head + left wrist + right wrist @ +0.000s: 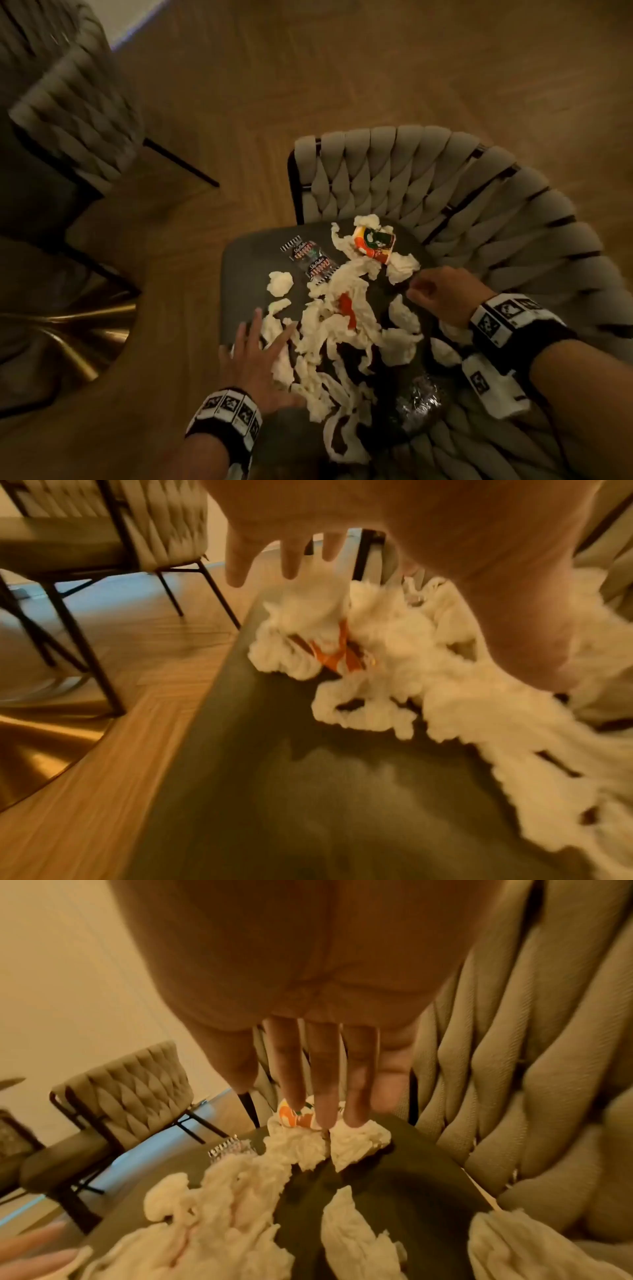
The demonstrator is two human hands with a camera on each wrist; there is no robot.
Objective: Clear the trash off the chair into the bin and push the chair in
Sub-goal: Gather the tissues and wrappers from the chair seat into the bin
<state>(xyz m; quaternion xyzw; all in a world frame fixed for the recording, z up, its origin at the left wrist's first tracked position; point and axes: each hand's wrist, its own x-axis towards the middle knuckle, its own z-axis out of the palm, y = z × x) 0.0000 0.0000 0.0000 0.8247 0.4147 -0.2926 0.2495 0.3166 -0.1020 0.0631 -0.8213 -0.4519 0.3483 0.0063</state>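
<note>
Evidently little is done: shredded tissue (329,329) and wrappers (310,262) cover the chair (246,274) seat between the hands. The left hand (255,363) lies flat, fingers spread; the right hand (442,294) hovers, loosely curled, empty. No bin shows; the chair awaits pushing.

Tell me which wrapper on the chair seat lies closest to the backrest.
The orange, green and white wrapper, at the far edge of the seat by the woven backrest. The two black striped wrappers lie further forward, toward the seat's left side.
</note>
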